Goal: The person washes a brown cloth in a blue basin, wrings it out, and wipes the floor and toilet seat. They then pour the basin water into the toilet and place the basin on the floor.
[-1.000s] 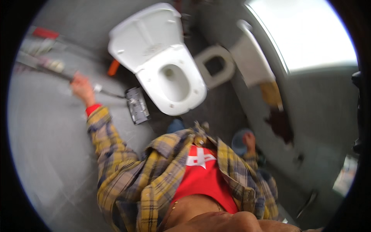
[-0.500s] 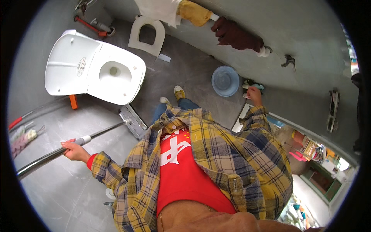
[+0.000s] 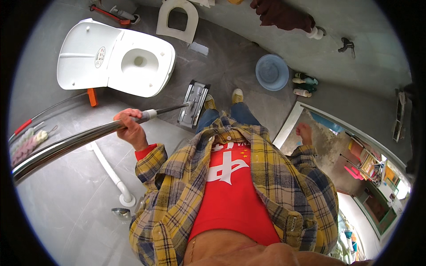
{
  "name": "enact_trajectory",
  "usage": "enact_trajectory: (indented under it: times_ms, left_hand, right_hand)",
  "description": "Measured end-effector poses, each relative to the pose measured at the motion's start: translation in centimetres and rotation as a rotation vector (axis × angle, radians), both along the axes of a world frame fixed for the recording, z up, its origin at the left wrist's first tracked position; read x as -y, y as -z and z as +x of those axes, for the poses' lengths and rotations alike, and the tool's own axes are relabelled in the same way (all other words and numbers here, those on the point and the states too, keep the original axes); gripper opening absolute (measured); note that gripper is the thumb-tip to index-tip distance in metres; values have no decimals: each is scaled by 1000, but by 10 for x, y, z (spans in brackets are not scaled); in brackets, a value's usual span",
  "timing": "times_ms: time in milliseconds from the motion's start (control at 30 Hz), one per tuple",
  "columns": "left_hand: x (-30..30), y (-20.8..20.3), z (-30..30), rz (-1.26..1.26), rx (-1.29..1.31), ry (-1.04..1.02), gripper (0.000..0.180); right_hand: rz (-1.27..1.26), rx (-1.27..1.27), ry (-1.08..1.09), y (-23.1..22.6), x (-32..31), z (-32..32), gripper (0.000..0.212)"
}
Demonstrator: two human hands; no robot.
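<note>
My left hand (image 3: 131, 127) is closed round the shiny metal pole of a flat mop (image 3: 73, 146), by its light grey collar. The pole slants from the lower left to the mop's flat grey head (image 3: 194, 105), which lies on the floor beside my left shoe (image 3: 210, 102). Off to the right, my right hand (image 3: 304, 133) hangs by the doorway with its fingers curled in, and nothing shows in it. Beyond the mop head stands a white toilet (image 3: 157, 50) with its lid up.
A blue basin (image 3: 272, 72) sits on the floor at the right, with several bottles (image 3: 304, 91) beside it. A toilet seat ring (image 3: 163, 26) leans at the far wall. At left are a white grab bar (image 3: 111, 173) and a braided brush (image 3: 30, 147). A door frame (image 3: 286, 125) borders the right.
The mop head has moved rightward and forward to beside my left shoe, and my left hand forward with the pole. My right hand has come back from near the bottles. My feet have shifted.
</note>
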State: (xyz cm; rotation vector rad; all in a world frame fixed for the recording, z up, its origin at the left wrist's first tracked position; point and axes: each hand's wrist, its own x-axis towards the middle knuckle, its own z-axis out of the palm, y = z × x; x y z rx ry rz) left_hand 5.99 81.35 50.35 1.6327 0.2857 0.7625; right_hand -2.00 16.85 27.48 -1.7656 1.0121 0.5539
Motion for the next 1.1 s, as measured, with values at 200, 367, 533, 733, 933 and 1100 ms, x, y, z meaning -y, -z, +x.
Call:
enact_trajectory:
  times_ms: [200,367,533,733,933,1100]
  left_hand:
    - [76,-15,-12,5,-16,289,25]
    - [93,-12,9,-25,-58,430,23]
    - [108,-26,35,91,-117,635,31]
    - [129,-40,62,6,-181,873,16]
    - [183,-33,74,-131,-269,1073,17]
    - [266,-13,113,-42,-278,1425,15]
  right_hand:
    - [-72,72,-147,-12,5,5,27]
    - [-43,173,-122,3,-34,0,27]
    - [-147,267,-262,23,-100,-26,24]
    - [11,242,-128,16,-158,-39,22]
    - [41,637,-282,-75,-199,34,40]
    - [517,1063,-110,-145,-260,122,51]
